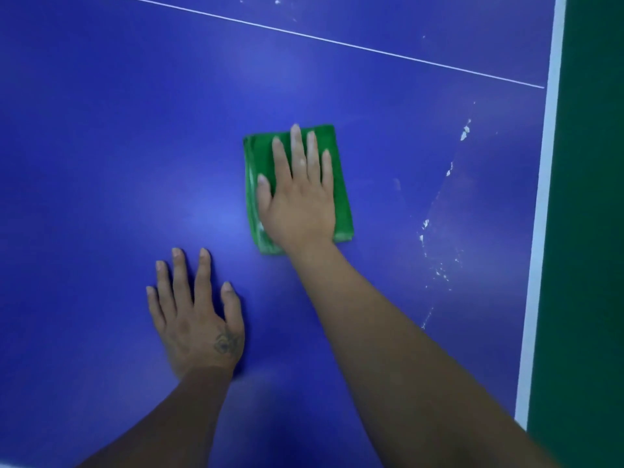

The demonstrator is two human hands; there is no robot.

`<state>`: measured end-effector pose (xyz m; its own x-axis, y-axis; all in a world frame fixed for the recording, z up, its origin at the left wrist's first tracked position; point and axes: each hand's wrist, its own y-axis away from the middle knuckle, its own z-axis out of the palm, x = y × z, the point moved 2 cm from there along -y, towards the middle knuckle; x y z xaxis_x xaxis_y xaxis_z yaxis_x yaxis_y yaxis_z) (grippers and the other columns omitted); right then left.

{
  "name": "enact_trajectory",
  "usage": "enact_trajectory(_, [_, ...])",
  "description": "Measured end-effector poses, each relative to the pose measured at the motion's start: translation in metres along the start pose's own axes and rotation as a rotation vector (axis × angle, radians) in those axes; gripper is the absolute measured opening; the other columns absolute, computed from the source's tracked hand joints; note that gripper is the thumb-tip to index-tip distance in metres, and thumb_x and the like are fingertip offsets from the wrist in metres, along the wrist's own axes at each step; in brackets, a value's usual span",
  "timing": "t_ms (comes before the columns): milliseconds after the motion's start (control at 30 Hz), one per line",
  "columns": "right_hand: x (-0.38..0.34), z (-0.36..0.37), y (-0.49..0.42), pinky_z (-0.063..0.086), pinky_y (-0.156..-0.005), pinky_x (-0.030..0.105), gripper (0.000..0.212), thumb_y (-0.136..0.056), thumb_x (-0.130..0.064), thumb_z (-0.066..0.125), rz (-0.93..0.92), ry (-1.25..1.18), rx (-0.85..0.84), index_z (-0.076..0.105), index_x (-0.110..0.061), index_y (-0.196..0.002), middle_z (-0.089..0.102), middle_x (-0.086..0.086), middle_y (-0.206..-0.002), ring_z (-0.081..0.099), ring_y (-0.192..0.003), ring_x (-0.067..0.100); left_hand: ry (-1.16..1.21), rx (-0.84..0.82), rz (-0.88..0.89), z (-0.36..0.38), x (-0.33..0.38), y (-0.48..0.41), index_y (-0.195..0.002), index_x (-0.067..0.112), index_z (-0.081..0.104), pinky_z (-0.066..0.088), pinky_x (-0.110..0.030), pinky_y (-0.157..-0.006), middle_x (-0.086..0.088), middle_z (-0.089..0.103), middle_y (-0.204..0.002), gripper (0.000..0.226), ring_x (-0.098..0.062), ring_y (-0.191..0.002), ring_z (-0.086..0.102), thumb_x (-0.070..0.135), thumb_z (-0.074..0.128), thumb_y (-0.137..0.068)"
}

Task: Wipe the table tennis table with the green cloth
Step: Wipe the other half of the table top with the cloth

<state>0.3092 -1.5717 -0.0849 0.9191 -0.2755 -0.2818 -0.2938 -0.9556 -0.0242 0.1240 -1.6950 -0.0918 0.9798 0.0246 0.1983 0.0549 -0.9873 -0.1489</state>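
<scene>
Presses folded green cloth point(258, 153) flat under straight-fingered right hand point(299, 204), long side along the fingers. Braces left hand point(197, 325), spread open, on table tennis table point(101, 146). Probably needs sweeping rightward toward white specks point(423, 231).

The counter point(101, 130) is deep violet-blue, with a paler sheen left of the green cloth point(261, 157), itself a plain bright green. Above the cloth runs a thin white line point(337, 43). Right of it lie scattered white flecks point(465, 133), then a white edge band point(540, 214) and dark green floor point(591, 231). The left hand point(196, 319) bears a dark, blurred mark point(224, 344), perhaps a tattoo.
</scene>
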Motion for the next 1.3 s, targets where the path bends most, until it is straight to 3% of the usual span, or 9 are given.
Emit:
enact_trajectory(233, [0.03,-0.009,-0.072,0.0,-0.136,0.047,0.071,-0.11,-0.057,0.032,0.117,0.028,-0.024,0.027,-0.026,-0.173,0.007,0.004,-0.183,0.003,-0.17,0.026,0.016,-0.011,0.002,0.002,-0.003,0.0,-0.165,0.02,0.045,0.016,-0.058,-0.134,-0.009,0.029,-0.177,0.06,-0.032,-0.166,0.021,0.039,0.045,-0.108])
enact_trajectory(433, [0.082,-0.028,-0.017,0.002,-0.136,0.05,0.07,-0.112,-0.054,0.026,0.349,0.062,0.056,0.026,-0.021,-0.173,0.007,0.009,-0.183,0.004,-0.17,0.031,0.014,-0.01,0.008,0.002,-0.004,0.001,-0.166,0.02,0.044,0.016,-0.057,-0.134,-0.009,0.028,-0.178,0.059,-0.032,-0.167,0.019,0.041,0.042,-0.11])
enact_trajectory(667, [0.079,-0.026,0.162,0.018,-0.135,0.055,0.065,-0.113,-0.047,0.043,0.261,0.042,0.059,0.035,-0.016,-0.17,0.017,0.009,-0.182,0.012,-0.169,0.032,0.018,-0.024,0.002,0.001,-0.003,0.001,-0.166,0.019,0.043,0.015,-0.058,-0.134,-0.01,0.027,-0.178,0.06,-0.032,-0.167,0.018,0.04,0.042,-0.11])
enact_trajectory(800, [0.086,-0.026,0.255,0.019,-0.134,0.055,0.067,-0.111,-0.05,0.043,0.033,0.005,-0.049,0.034,-0.022,-0.171,0.02,0.004,-0.181,0.019,-0.168,0.03,0.011,-0.026,0.008,0.003,-0.006,0.002,-0.166,0.02,0.042,0.015,-0.059,-0.134,-0.01,0.027,-0.178,0.06,-0.033,-0.167,0.018,0.041,0.042,-0.11])
enact_trajectory(900, [0.114,-0.036,0.256,0.021,-0.134,0.052,0.074,-0.11,-0.059,0.045,-0.066,-0.032,-0.089,0.029,-0.022,-0.172,0.02,0.002,-0.181,0.02,-0.168,0.027,0.022,-0.031,0.007,0.004,-0.007,0.003,-0.167,0.021,0.041,0.013,-0.059,-0.134,-0.01,0.025,-0.179,0.061,-0.032,-0.167,0.017,0.042,0.041,-0.11])
enact_trajectory(1067, [0.153,-0.043,0.18,0.026,-0.132,0.055,0.075,-0.108,-0.062,0.049,0.023,-0.007,0.011,0.037,-0.022,-0.17,0.021,0.004,-0.181,0.017,-0.168,0.027,0.038,-0.009,0.017,0.003,-0.007,0.006,-0.166,0.021,0.042,0.011,-0.057,-0.135,-0.01,0.026,-0.178,0.059,-0.032,-0.167,0.017,0.043,0.04,-0.111])
enact_trajectory(1167, [0.14,-0.041,0.161,0.019,-0.135,0.053,0.067,-0.108,-0.06,0.053,0.114,-0.016,0.057,0.046,-0.027,-0.166,0.02,0.008,-0.181,0.01,-0.169,0.035,0.045,0.011,0.025,0.004,-0.008,0.007,-0.165,0.022,0.043,0.011,-0.056,-0.135,-0.01,0.028,-0.178,0.059,-0.033,-0.166,0.019,0.043,0.041,-0.111])
enact_trajectory(1300, [0.089,-0.024,0.218,0.014,-0.135,0.059,0.061,-0.109,-0.057,0.052,0.145,-0.021,0.089,0.046,-0.032,-0.165,0.018,0.01,-0.181,0.007,-0.169,0.037,0.05,0.04,0.028,0.004,-0.011,0.008,-0.164,0.023,0.045,0.012,-0.055,-0.134,-0.011,0.03,-0.177,0.058,-0.034,-0.165,0.023,0.044,0.044,-0.11])
